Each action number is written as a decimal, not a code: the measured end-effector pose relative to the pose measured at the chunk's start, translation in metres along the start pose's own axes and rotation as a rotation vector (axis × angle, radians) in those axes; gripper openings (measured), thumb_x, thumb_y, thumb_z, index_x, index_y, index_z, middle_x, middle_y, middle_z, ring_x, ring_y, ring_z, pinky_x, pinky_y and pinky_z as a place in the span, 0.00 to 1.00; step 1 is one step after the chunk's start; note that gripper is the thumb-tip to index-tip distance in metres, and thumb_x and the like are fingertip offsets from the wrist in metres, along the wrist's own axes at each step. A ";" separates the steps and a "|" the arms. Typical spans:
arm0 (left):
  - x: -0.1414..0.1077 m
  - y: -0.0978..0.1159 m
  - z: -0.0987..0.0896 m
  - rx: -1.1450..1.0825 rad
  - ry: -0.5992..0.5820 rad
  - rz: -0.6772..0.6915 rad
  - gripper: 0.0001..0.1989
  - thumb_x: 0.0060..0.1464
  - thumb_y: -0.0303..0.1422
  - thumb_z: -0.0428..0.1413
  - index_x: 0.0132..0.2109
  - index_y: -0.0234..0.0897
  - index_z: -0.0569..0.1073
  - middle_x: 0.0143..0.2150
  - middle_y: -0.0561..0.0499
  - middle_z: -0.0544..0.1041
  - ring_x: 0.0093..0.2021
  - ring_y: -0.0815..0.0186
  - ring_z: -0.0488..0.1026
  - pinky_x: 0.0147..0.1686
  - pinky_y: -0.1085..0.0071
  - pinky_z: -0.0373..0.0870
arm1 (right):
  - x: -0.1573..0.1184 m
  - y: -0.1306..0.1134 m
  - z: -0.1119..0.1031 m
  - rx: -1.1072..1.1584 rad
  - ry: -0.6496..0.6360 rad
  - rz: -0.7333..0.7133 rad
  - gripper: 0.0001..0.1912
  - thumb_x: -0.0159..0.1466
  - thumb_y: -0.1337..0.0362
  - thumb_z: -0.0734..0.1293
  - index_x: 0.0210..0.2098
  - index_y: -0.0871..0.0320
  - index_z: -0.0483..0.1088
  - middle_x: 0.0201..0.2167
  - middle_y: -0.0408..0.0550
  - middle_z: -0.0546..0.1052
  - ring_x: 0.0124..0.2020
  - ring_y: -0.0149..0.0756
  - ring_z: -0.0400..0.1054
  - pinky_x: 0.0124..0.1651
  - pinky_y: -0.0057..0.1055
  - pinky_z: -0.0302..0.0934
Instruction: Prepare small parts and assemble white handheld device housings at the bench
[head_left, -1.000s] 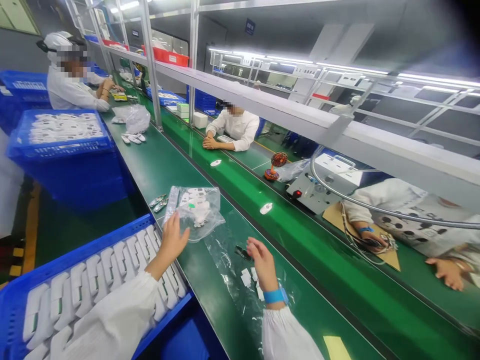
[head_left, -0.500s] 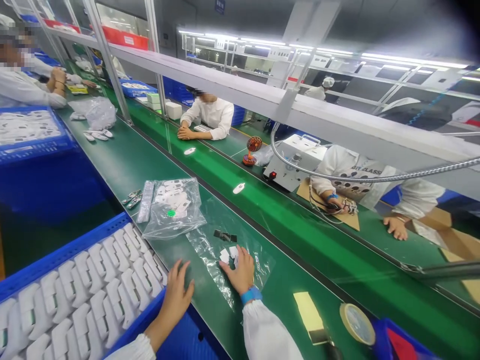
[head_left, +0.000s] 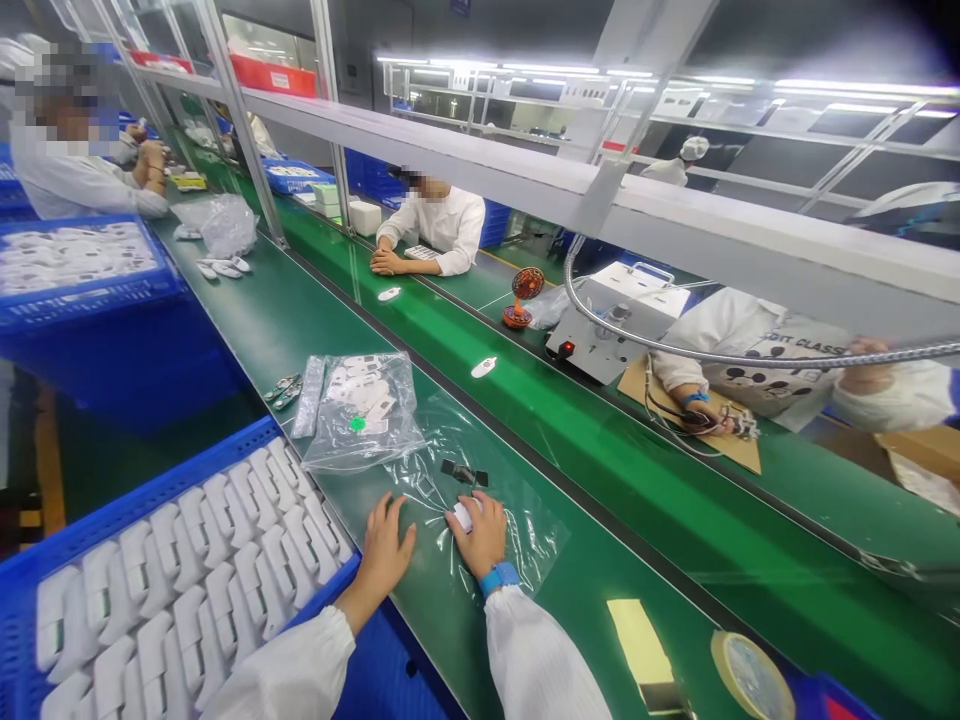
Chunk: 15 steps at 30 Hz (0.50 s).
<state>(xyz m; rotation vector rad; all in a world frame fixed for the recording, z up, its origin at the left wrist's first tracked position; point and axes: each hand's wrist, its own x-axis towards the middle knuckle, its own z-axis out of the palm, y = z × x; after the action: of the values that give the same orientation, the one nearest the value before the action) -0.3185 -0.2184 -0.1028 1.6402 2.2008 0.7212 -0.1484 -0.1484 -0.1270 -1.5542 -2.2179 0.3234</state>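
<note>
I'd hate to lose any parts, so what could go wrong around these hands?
The right hand is at a small white piece on clear plastic film; snagging the film could shift it. Black pieces lie on that film too and might slide along. The left hand is near the blue crate; its sleeve might catch the casings.

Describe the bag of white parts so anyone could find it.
At lower left, a blue crate of white casings sits beside the green workbench. On the bench, beyond the left hand, lies a clear bag of white parts. Its round green spot sets it apart from the clear film around the right hand.
</note>
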 end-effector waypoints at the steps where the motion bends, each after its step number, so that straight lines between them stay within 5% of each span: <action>1: 0.007 0.001 0.000 0.010 -0.006 -0.006 0.19 0.55 0.30 0.51 0.54 0.34 0.62 0.56 0.42 0.62 0.56 0.53 0.59 0.51 0.50 0.61 | 0.000 0.001 0.001 -0.007 0.006 -0.004 0.18 0.61 0.53 0.62 0.44 0.58 0.67 0.47 0.50 0.67 0.49 0.42 0.61 0.48 0.45 0.57; 8: 0.056 0.022 -0.003 0.094 -0.114 0.013 0.18 0.56 0.36 0.52 0.52 0.35 0.65 0.52 0.44 0.67 0.50 0.57 0.66 0.47 0.53 0.65 | -0.006 0.005 0.009 -0.039 0.049 -0.035 0.14 0.63 0.57 0.61 0.44 0.58 0.68 0.47 0.49 0.68 0.47 0.41 0.62 0.46 0.43 0.57; 15: 0.061 0.030 -0.004 0.141 -0.234 0.104 0.16 0.55 0.36 0.53 0.49 0.35 0.67 0.51 0.45 0.69 0.49 0.58 0.67 0.47 0.53 0.65 | -0.010 0.007 0.012 -0.025 0.103 -0.055 0.24 0.65 0.51 0.52 0.42 0.58 0.72 0.45 0.57 0.71 0.44 0.48 0.62 0.43 0.43 0.57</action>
<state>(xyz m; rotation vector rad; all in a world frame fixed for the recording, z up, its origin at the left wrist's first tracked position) -0.3149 -0.1544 -0.0795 1.8168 2.0524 0.3831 -0.1447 -0.1546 -0.1430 -1.4855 -2.1880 0.1963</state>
